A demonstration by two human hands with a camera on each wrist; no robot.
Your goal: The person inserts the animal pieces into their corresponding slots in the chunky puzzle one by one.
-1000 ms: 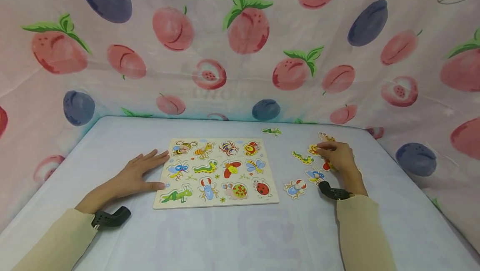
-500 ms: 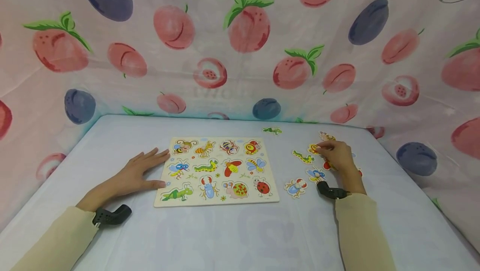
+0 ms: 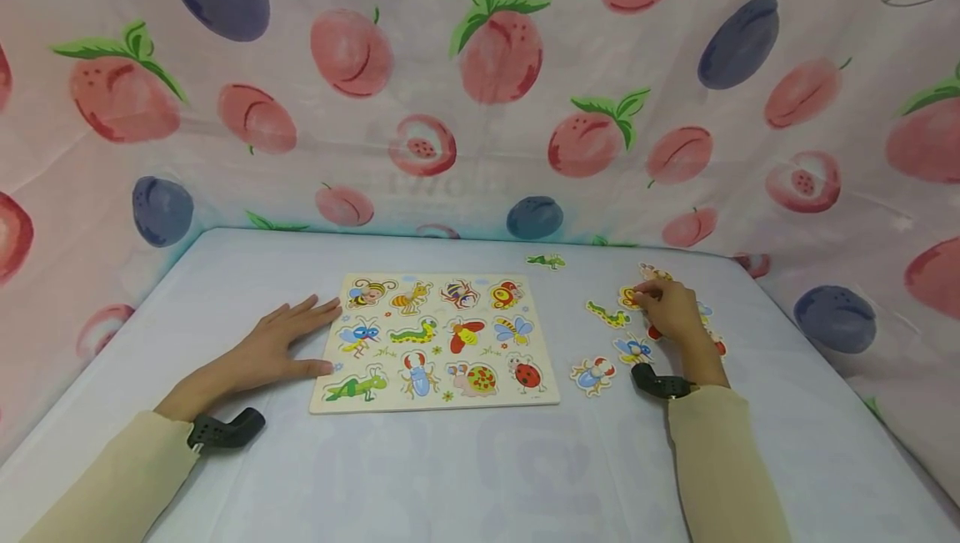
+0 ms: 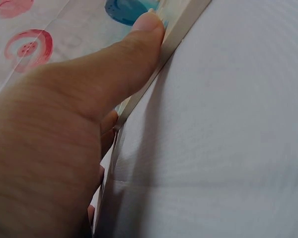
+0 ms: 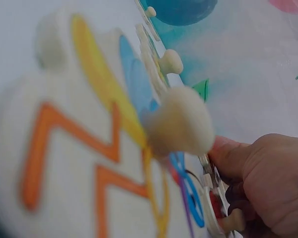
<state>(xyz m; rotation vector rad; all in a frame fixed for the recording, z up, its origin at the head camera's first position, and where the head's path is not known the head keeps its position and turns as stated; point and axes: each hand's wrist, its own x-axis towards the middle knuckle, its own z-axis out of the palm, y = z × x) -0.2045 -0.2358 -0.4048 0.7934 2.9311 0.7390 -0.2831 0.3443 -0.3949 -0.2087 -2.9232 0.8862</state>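
Observation:
A wooden puzzle board (image 3: 435, 351) printed with several insects lies flat on the table. My left hand (image 3: 262, 351) rests at its left edge, fingers spread and straight; in the left wrist view the thumb (image 4: 134, 54) touches the board's rim. On the other side, my right hand (image 3: 675, 314) is among loose knobbed pieces, with thumb and forefinger pinching a red-and-yellow insect piece (image 3: 627, 299). The pinch point itself is partly hidden. Close by lie a caterpillar piece (image 3: 607, 314), a blue mosquito piece (image 3: 633, 349) and a beetle piece (image 3: 593, 376). A round wooden knob (image 5: 184, 121) looms in the right wrist view.
A grasshopper piece (image 3: 546, 261) lies beyond the board's far right corner. Another piece (image 3: 652, 273) sits behind my right hand, and more are partly covered by it. A fruit-patterned cloth (image 3: 480, 151) rises at the table's back edge.
My right wrist has shifted slightly left, uncovering more of the pieces to its right, while its fingertips stay at the red-and-yellow piece. The left hand keeps its place on the board.

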